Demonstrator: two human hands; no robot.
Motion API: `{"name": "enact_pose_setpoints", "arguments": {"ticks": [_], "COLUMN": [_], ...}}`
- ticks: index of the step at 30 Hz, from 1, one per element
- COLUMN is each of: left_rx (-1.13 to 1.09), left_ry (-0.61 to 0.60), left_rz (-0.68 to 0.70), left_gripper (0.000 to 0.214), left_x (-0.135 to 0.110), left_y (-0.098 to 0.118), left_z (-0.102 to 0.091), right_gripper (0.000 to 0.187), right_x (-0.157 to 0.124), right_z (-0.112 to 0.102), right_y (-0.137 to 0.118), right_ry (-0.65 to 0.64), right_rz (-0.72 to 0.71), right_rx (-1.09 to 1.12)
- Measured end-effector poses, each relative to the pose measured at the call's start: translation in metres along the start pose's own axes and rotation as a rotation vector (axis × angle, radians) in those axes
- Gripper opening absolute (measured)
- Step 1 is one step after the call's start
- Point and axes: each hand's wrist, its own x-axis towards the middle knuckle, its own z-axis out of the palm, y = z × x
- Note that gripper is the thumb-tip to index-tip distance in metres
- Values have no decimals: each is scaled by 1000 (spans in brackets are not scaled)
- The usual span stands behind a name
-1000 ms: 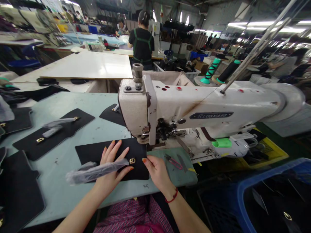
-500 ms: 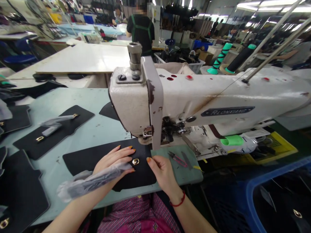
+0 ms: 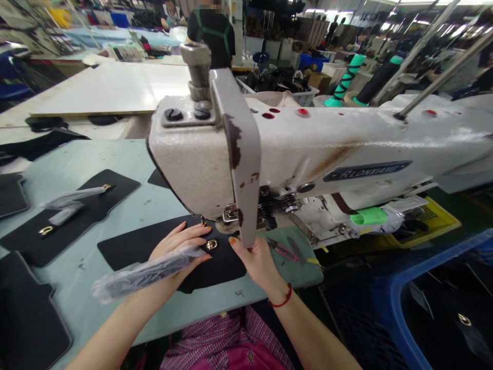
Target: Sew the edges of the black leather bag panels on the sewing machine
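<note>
A black leather-like panel (image 3: 133, 237) lies under the head of a white sewing machine (image 3: 196, 164). My left hand (image 3: 177, 245) rests flat on it with the fingers stretched out, close to a gold metal clasp (image 3: 211, 244). From that clasp a strap wrapped in clear plastic (image 3: 142, 277) runs back over this hand and wrist. At the panel's right edge my right hand (image 3: 257, 262) grips it, thumb on top and the other fingers partly hidden. The needle area is mostly hidden behind the machine head.
Pink-handled thread snips (image 3: 285, 251) lie right of my right hand. More black panels (image 3: 77, 218) with wrapped straps spread across the pale green tabletop (image 3: 111, 154) at left. A blue crate (image 3: 396, 303) holding similar pieces stands at lower right. A person in black (image 3: 211, 33) is behind.
The view has moved nearer to the machine. Both hands and the panel have shifted slightly away from me, toward the machine head; the hold looks the same.
</note>
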Motion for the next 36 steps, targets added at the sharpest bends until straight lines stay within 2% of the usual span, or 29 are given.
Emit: {"name": "enact_pose_setpoints", "arguments": {"ticks": [3, 6, 8, 11, 15, 21, 36], "left_rx": [11, 11, -26, -91, -94, -112, -69], "left_ry": [12, 10, 15, -39, -151, -197, -240], "left_rz": [-22, 2, -31, -104, -143, -105, -21], "left_gripper": [24, 26, 28, 32, 32, 27, 22], "left_x": [-1, -2, -1, 2, 9, 17, 23], "left_y": [-4, -6, -4, -1, -1, -3, -5], "left_z": [3, 4, 2, -5, -14, -20, -27], "right_gripper": [46, 44, 43, 44, 46, 46, 48], "right_x": [-6, -21, -32, -42, -40, -30, -31], "right_z": [0, -1, -3, -6, -12, -17, -12], "right_y": [-1, 2, 5, 8, 4, -8, -4], "right_ry": [1, -60, -113, -149, -211, -335, -328], "right_rz": [13, 100, 171, 213, 228, 355, 364], "right_rx": [2, 88, 160, 202, 259, 462, 526]}}
